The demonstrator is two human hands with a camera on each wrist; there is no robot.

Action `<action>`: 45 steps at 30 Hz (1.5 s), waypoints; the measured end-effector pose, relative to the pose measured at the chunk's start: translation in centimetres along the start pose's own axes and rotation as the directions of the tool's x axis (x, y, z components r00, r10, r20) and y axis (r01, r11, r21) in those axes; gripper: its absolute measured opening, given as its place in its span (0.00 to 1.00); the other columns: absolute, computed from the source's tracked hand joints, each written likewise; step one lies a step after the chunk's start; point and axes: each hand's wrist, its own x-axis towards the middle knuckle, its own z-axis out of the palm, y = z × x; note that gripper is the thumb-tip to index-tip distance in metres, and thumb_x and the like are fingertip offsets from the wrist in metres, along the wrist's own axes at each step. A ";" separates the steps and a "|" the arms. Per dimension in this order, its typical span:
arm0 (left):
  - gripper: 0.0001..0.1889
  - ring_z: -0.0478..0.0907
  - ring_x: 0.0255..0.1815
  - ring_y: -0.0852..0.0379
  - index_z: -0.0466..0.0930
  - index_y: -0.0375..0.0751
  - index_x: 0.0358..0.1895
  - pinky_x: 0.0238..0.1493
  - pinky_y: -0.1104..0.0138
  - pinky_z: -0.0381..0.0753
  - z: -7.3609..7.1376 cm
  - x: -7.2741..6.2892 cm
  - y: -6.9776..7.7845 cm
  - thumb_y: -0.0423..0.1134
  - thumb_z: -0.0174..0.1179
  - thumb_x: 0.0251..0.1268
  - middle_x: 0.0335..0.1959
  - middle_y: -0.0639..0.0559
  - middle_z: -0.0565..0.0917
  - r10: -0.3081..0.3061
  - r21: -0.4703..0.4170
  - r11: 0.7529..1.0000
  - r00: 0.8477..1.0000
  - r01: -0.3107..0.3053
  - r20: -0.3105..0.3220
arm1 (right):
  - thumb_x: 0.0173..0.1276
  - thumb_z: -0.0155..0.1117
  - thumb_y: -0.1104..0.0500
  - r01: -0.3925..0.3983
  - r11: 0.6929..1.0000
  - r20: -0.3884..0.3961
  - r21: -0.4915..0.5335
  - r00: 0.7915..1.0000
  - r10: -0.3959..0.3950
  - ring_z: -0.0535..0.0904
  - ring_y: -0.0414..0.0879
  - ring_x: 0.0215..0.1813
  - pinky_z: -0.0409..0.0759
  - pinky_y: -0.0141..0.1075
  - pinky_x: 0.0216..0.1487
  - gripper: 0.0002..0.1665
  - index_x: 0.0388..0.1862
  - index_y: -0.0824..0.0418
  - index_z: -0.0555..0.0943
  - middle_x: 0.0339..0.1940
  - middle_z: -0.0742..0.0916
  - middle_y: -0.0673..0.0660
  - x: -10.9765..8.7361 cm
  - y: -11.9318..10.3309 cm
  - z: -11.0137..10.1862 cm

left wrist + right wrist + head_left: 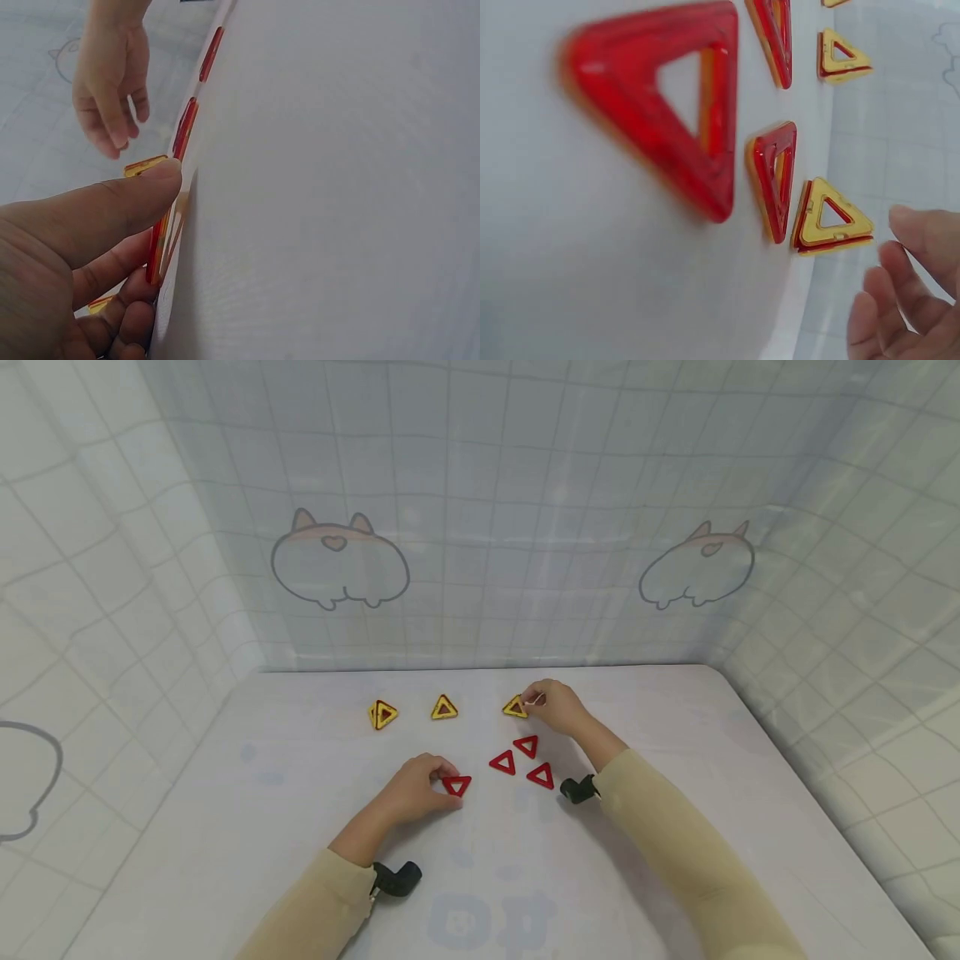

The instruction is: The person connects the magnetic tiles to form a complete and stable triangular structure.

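My left hand (412,789) pinches a red triangular tile (457,779) with an open middle, at the front of the group. In the left wrist view, the thumb lies over one end of that tile (155,251) and fingers curl at the other. The right hand (555,703) is at the far side of the table, beside a small yellow-and-red pyramid of triangular tiles (516,714). From the right wrist, a small gap shows between its loosely bent fingers (911,281) and the pyramid (811,221). Between the hands lie three loose red triangles (513,762).
Two more yellow-and-red triangular builds, one in the middle (444,715) and one farther left (385,724), stand along the back of the white table (300,760). Behind it hangs a pale grid-patterned curtain (487,568). Dark wrist devices (397,879) stick out from both sleeves.
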 end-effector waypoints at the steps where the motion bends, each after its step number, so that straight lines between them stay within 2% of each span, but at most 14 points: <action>1: 0.19 0.73 0.51 0.54 0.82 0.52 0.46 0.56 0.56 0.77 0.0 0.0 0.0 0.45 0.78 0.52 0.45 0.56 0.79 -0.006 0.000 1.000 1.000 0.006 -0.002 | 0.69 0.68 0.61 0.003 1.000 0.016 -0.001 1.000 -0.003 0.79 0.50 0.48 0.79 0.39 0.44 0.07 0.45 0.60 0.85 0.45 0.84 0.55 -0.3 0.1 0.0; 10: 0.19 0.72 0.51 0.53 0.82 0.52 0.46 0.55 0.56 0.77 0.0 -0.1 0.3 0.46 0.78 0.52 0.46 0.55 0.78 -0.011 0.007 1.000 1.000 0.011 -0.007 | 0.66 0.70 0.60 -0.046 0.999 0.185 0.011 0.982 0.044 0.76 0.50 0.53 0.79 0.42 0.50 0.12 0.48 0.57 0.85 0.47 0.83 0.52 -2.4 1.0 0.5; 16: 0.20 0.72 0.50 0.54 0.82 0.51 0.46 0.54 0.57 0.77 0.0 -0.2 0.3 0.46 0.78 0.51 0.45 0.55 0.78 -0.011 0.012 1.000 1.000 0.011 -0.009 | 0.59 0.77 0.60 -0.027 0.999 0.261 -0.018 0.965 0.030 0.74 0.50 0.52 0.77 0.43 0.55 0.20 0.51 0.54 0.85 0.49 0.83 0.50 -2.9 1.5 0.9; 24: 0.19 0.72 0.49 0.54 0.83 0.52 0.46 0.52 0.58 0.77 0.1 -0.2 0.5 0.46 0.78 0.51 0.45 0.56 0.78 -0.005 0.036 0.999 1.000 0.005 -0.004 | 0.60 0.77 0.62 -0.031 0.999 0.284 -0.042 0.958 0.042 0.73 0.49 0.55 0.78 0.43 0.57 0.24 0.56 0.52 0.84 0.53 0.80 0.51 -3.2 1.5 1.2; 32: 0.19 0.72 0.46 0.54 0.83 0.51 0.45 0.50 0.58 0.76 0.2 -0.6 1.3 0.47 0.78 0.51 0.43 0.56 0.78 0.006 0.069 0.998 1.000 -0.008 0.018 | 0.61 0.76 0.61 -0.048 0.997 0.295 -0.055 0.954 0.062 0.74 0.47 0.51 0.79 0.40 0.53 0.21 0.53 0.54 0.83 0.49 0.81 0.50 -3.2 1.3 1.3; 36: 0.20 0.72 0.46 0.54 0.83 0.49 0.46 0.49 0.59 0.77 0.4 -0.8 1.8 0.47 0.78 0.51 0.42 0.55 0.78 0.013 0.057 0.998 0.999 -0.015 0.033 | 0.60 0.76 0.62 -0.036 0.998 0.299 -0.047 0.953 0.049 0.75 0.47 0.50 0.80 0.40 0.54 0.20 0.51 0.57 0.81 0.47 0.82 0.51 -3.1 1.3 1.4; 41: 0.20 0.72 0.45 0.54 0.82 0.48 0.45 0.47 0.60 0.77 0.8 -1.1 2.3 0.47 0.78 0.51 0.42 0.55 0.77 0.001 0.037 0.999 0.999 -0.002 0.034 | 0.60 0.76 0.62 -0.045 0.998 0.299 -0.036 0.953 0.054 0.76 0.48 0.52 0.81 0.39 0.53 0.21 0.52 0.56 0.80 0.47 0.81 0.51 -3.3 1.0 1.3; 45: 0.20 0.72 0.45 0.54 0.82 0.48 0.46 0.45 0.61 0.78 1.0 -1.2 2.6 0.48 0.77 0.52 0.41 0.54 0.77 -0.013 0.022 1.000 0.999 0.012 0.030 | 0.59 0.77 0.59 -0.024 0.996 0.283 -0.090 0.958 0.048 0.76 0.47 0.52 0.82 0.39 0.51 0.23 0.53 0.53 0.81 0.48 0.82 0.51 -3.4 1.0 1.3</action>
